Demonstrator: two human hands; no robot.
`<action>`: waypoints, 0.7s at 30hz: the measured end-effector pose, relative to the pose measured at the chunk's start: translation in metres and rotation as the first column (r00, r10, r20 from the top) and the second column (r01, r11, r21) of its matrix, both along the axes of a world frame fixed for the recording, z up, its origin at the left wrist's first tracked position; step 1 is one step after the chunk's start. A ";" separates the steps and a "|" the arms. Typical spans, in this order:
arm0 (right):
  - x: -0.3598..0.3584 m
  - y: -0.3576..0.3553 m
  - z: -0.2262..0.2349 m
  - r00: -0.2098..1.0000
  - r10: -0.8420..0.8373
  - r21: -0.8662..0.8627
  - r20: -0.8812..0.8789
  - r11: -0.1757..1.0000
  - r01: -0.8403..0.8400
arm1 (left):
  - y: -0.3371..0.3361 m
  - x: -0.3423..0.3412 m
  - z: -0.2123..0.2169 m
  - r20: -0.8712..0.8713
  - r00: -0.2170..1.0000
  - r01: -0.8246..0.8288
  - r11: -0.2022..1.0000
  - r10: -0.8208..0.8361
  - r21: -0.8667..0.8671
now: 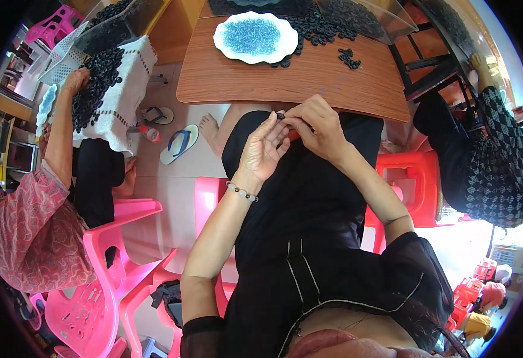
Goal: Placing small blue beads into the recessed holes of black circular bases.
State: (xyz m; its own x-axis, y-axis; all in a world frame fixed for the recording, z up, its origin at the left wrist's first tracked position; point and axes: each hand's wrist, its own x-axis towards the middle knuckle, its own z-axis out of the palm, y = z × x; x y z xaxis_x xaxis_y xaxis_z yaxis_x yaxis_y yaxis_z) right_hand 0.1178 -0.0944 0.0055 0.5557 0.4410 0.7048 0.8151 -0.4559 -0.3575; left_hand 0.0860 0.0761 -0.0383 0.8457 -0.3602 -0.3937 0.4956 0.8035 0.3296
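Over my lap, just in front of the table edge, both hands meet at a small black piece. My left hand, palm up, pinches it between thumb and forefinger; the other fingers curl loosely. From the right, my right hand brings its closed fingertips against the piece; anything held between them is too small to make out. On the wooden table stands a white scalloped plate spread with tiny blue bits. Beside it lies a heap of small black pieces, with a few loose ones apart.
A clear-walled bin stands at the table's far right. On the left, a person reaches into black pieces on a white cloth. Another person sits at right. Pink chairs, a red stool and sandals surround me.
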 end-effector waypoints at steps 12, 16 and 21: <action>0.003 -0.005 -0.002 0.981 0.061 0.030 -0.185 0.998 -0.056 | 0.001 0.000 -0.006 -0.002 0.997 0.081 0.992 -0.081 0.097; 0.003 -0.011 -0.001 0.985 0.046 0.010 -0.167 0.999 -0.045 | -0.005 0.000 -0.004 0.005 0.994 0.110 0.991 -0.110 0.077; 0.009 -0.020 0.008 0.962 0.089 -0.017 -0.257 0.995 -0.097 | -0.004 -0.002 0.005 0.175 0.976 0.071 0.951 -0.129 0.301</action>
State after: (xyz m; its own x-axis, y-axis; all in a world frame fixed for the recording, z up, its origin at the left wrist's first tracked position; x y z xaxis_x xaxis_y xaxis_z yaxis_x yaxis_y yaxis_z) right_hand 0.1264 -0.1143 0.0134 0.6713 0.5174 0.5307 0.7376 -0.3958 -0.5472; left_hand 0.0843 0.0721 -0.0329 0.8807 -0.3406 -0.3292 0.4734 0.6075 0.6378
